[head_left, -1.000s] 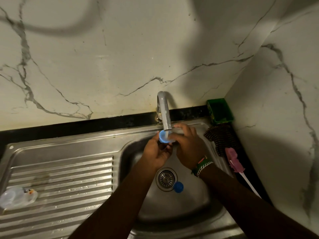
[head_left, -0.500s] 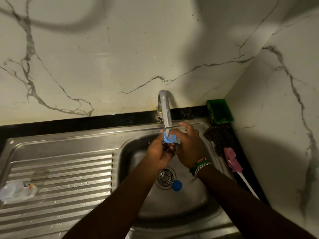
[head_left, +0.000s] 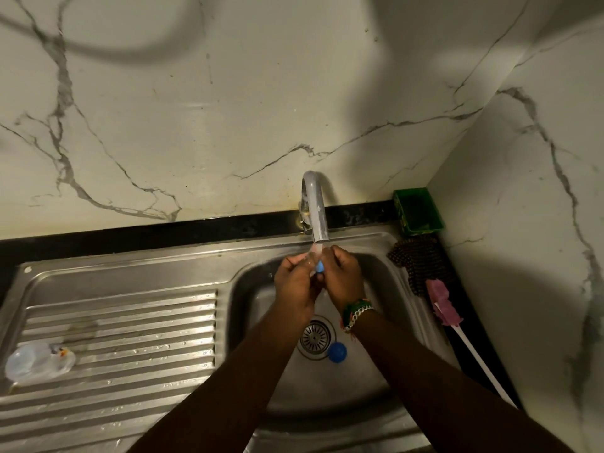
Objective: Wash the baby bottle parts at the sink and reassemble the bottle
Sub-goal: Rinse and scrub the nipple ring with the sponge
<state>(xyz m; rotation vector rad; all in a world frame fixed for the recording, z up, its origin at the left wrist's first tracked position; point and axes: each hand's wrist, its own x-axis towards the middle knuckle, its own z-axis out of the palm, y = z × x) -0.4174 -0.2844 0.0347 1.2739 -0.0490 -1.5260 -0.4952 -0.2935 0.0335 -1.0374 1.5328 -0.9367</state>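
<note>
Both hands meet under the tap spout (head_left: 316, 207), over the steel sink basin (head_left: 385, 364). My left hand (head_left: 295, 287) and my right hand (head_left: 343, 279) pinch a small blue bottle part (head_left: 320, 266) between their fingers; only a sliver of it shows. Water runs from the spout onto it. A blue round cap (head_left: 337, 352) lies in the basin beside the drain (head_left: 315, 336). The clear bottle body (head_left: 37, 362) lies on its side on the ribbed drainboard at far left.
A pink bottle brush (head_left: 444, 305) with a white handle lies along the sink's right edge. A dark scrubber (head_left: 420, 261) and a green tray (head_left: 416, 210) sit in the back right corner. Marble walls close the back and the right.
The blue part has turned from facing me to edge-on between my fingers. My hands stay under the spout. The camera has tilted a little.
</note>
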